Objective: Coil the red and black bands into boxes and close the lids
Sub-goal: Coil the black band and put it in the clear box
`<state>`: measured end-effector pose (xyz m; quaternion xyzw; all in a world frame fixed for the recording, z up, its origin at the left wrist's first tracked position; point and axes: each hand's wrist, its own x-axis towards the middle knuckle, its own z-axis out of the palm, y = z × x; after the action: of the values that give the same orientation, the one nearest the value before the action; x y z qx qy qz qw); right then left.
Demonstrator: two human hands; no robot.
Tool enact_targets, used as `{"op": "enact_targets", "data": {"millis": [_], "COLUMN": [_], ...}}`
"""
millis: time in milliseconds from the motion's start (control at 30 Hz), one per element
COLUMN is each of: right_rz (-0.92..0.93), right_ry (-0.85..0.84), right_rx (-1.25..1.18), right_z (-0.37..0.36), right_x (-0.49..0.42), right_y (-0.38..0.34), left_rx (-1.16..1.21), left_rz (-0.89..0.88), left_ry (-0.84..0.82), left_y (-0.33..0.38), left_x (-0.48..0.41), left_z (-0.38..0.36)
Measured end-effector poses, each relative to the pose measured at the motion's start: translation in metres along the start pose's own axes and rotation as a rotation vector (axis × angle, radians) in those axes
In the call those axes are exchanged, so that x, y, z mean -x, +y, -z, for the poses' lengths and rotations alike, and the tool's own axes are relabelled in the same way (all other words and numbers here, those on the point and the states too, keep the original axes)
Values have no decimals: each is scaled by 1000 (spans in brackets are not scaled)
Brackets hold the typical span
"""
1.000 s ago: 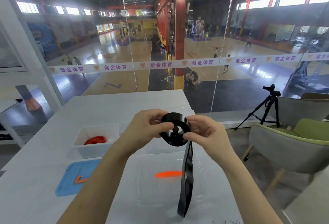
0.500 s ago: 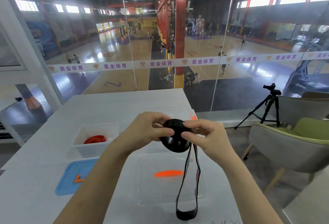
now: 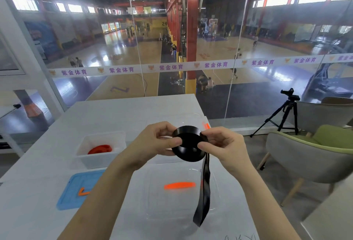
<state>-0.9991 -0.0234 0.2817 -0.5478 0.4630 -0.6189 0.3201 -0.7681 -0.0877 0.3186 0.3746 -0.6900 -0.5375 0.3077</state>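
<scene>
The black band (image 3: 188, 152) is partly wound into a coil, held above the table between both hands. My left hand (image 3: 152, 142) pinches the coil's left side; my right hand (image 3: 222, 144) pinches its right side. The band's loose tail hangs down from the coil to near the table's front edge. Below it lies a clear lid (image 3: 179, 201) with an orange latch (image 3: 179, 185). The coiled red band (image 3: 100, 149) sits in a white box (image 3: 95, 160) at the left. A clear box (image 3: 193, 119) stands behind my hands, mostly hidden.
A blue lid (image 3: 76, 192) with an orange latch lies at the front left of the white table (image 3: 124, 113). A green-cushioned chair (image 3: 309, 155) and a camera tripod (image 3: 286, 111) stand to the right. A glass wall rises behind the table.
The coil has tilted flatter as my hands turned it. The hanging tail has grown shorter and now hangs as a flat strip instead of an open loop.
</scene>
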Motion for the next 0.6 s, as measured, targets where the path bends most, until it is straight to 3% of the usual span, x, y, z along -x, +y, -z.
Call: {"op": "enact_targets", "data": {"millis": [100, 333, 600], "right_rz": [-4, 7, -8], "right_ry": [3, -80, 40], "right_rx": [23, 141, -40], "right_z": [1, 2, 0], "right_x": [-2, -1, 5], "right_y": [0, -4, 10], "left_rx": [-41, -406, -122], "left_rz": [8, -51, -36], "left_ry": [-8, -17, 127], "left_y": [-2, 10, 8], "left_x": [-3, -11, -5], "left_z": [1, -6, -12]}}
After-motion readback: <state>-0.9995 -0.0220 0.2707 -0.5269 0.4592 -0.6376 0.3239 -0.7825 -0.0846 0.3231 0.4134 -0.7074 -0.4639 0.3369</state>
